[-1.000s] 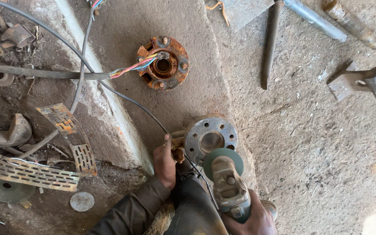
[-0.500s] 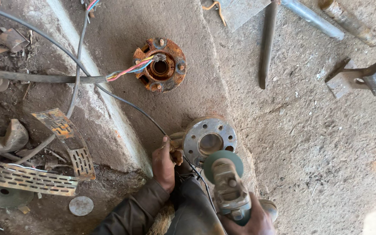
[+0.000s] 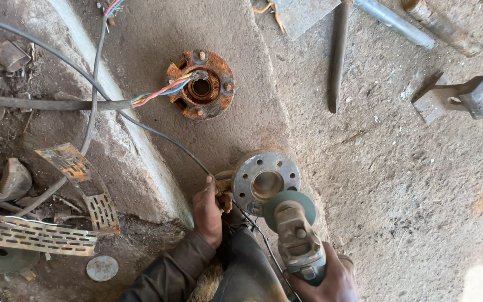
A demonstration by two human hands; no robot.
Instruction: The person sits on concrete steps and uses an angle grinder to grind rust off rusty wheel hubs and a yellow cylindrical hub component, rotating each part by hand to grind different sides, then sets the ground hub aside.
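Left hand (image 3: 208,212) fingers clamped on steel flange (image 3: 266,180), steadying it; right hand (image 3: 328,277) fingers wrapped round angle grinder (image 3: 296,235), disc just beside flange rim.

Place: rough metalworking yard or workshop, work done on the ground. Evidence: bare, dusty concrete floor (image 3: 409,184) with a raised concrete curb (image 3: 141,162); rusty flange (image 3: 200,84) at 12 o'clock with coloured wires (image 3: 160,92) running into it; steel bars (image 3: 339,53) and a bracket (image 3: 456,98) at 2 o'clock; perforated metal strips (image 3: 34,237) and scrap at 8 o'clock; angle grinder (image 3: 297,237) at 6 o'clock beside a cleaned flange (image 3: 265,174); dirt throughout.
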